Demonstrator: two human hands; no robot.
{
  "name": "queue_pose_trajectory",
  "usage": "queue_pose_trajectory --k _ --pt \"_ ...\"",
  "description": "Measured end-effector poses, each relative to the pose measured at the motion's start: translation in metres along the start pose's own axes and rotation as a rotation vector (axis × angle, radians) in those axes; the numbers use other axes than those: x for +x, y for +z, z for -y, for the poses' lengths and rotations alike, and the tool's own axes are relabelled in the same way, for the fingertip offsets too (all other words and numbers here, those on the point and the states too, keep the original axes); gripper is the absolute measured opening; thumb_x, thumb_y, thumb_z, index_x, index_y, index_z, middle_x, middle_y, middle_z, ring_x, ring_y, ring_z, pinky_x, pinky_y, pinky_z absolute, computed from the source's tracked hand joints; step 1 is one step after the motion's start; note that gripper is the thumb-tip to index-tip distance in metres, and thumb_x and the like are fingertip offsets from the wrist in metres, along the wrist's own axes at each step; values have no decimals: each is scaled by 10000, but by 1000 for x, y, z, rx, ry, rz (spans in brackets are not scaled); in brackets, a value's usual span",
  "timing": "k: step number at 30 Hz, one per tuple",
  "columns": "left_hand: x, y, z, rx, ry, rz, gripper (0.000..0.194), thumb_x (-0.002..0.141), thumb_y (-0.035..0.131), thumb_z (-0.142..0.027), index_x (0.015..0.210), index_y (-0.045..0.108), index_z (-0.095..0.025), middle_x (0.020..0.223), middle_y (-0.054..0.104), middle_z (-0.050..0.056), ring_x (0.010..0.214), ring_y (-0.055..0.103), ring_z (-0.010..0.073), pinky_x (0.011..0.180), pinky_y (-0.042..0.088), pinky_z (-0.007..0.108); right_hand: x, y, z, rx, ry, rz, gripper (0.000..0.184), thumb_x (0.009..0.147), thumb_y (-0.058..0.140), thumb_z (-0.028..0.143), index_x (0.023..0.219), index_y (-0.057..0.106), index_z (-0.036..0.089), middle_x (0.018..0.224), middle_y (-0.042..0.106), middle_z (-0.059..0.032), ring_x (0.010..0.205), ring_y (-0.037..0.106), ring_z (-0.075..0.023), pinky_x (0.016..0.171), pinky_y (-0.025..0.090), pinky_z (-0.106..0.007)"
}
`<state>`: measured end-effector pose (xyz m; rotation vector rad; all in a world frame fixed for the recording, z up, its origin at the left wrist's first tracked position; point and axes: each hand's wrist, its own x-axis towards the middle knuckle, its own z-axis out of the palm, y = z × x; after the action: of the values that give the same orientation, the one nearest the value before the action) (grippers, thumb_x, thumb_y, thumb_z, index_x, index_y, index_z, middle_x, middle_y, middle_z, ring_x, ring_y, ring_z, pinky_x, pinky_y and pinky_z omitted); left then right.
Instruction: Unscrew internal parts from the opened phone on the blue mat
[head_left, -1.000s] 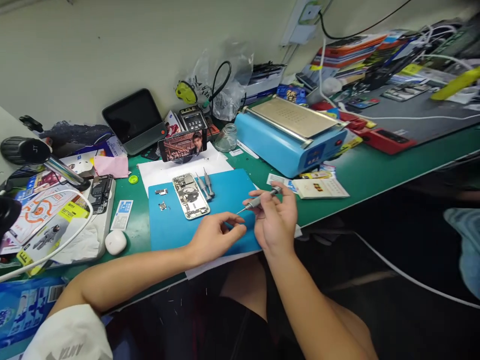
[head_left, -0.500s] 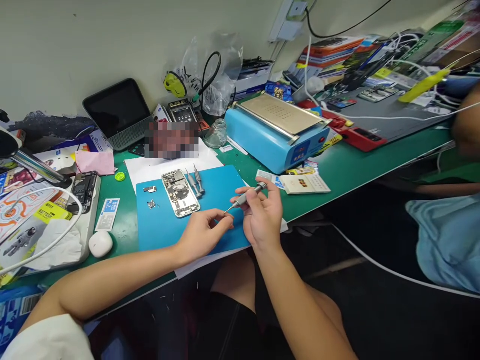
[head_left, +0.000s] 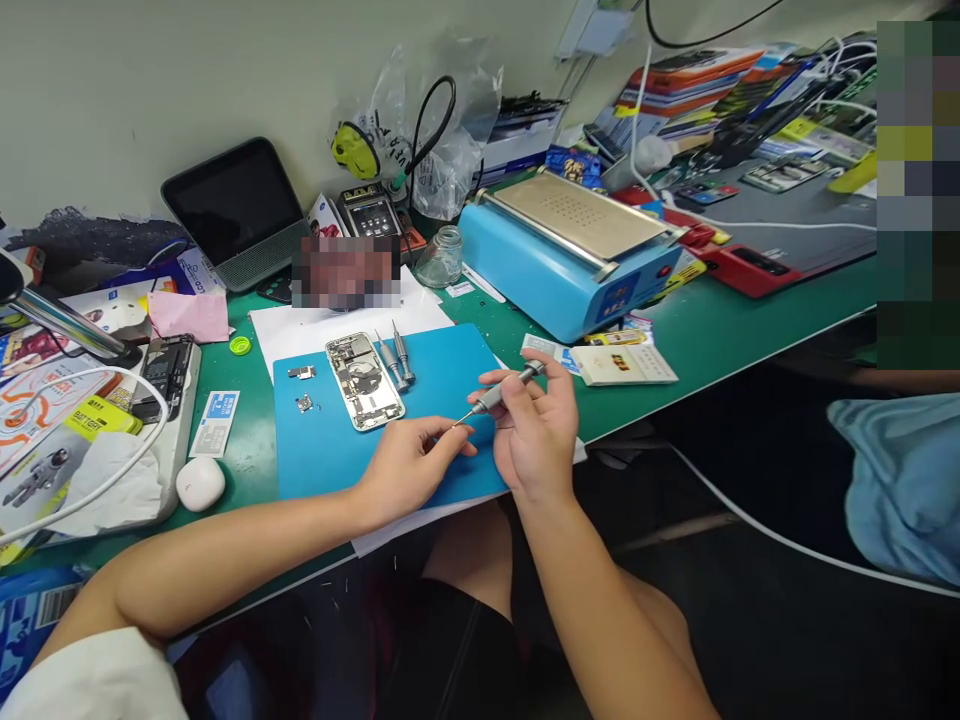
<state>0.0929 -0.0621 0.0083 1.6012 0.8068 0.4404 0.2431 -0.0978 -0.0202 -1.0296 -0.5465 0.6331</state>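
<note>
My right hand [head_left: 534, 430] grips a slim grey screwdriver [head_left: 502, 392] with its tip pointing left and down. My left hand [head_left: 409, 468] rests on the blue work mat [head_left: 330, 450], its thumb and forefinger pinched right at the screwdriver's tip; whatever they hold is too small to make out. An opened phone [head_left: 364, 381] with its insides showing lies on the mat to the upper left of the hands. Two more screwdrivers [head_left: 396, 361] lie beside the phone. Two small metal parts [head_left: 302, 388] sit on the mat left of the phone.
A blue heating machine [head_left: 574, 255] stands behind the mat on the green bench [head_left: 720, 335]. A second opened phone [head_left: 161, 375], a white earbud case [head_left: 200, 483], a glass jar [head_left: 439, 260] and a dark tablet [head_left: 236, 215] lie around. Another person in blue sits at the right [head_left: 900, 480].
The view shifted slightly. My hands stay together at the screwdriver tip, almost unmoved over the mat.
</note>
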Motion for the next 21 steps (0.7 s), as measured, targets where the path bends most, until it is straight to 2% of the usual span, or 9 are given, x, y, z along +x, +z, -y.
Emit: queue_pose_trajectory --k 7,21 --pt "0 1 -1 9 0 10 430 1000 526 -470 1015 807 -145 884 784 47 570 501 111 563 370 253 -1 -1 0 -22 -3 -7 502 814 836 447 1185 543 277 860 755 42 598 707 -119 623 602 -271" --pt "-1 0 -3 51 -19 29 442 1002 512 -473 1047 818 -157 855 778 38 567 503 121 577 369 262 -1 0 2 -20 -4 -19 510 790 855 456 1159 558 267 827 758 39 571 694 -123 583 596 -273"
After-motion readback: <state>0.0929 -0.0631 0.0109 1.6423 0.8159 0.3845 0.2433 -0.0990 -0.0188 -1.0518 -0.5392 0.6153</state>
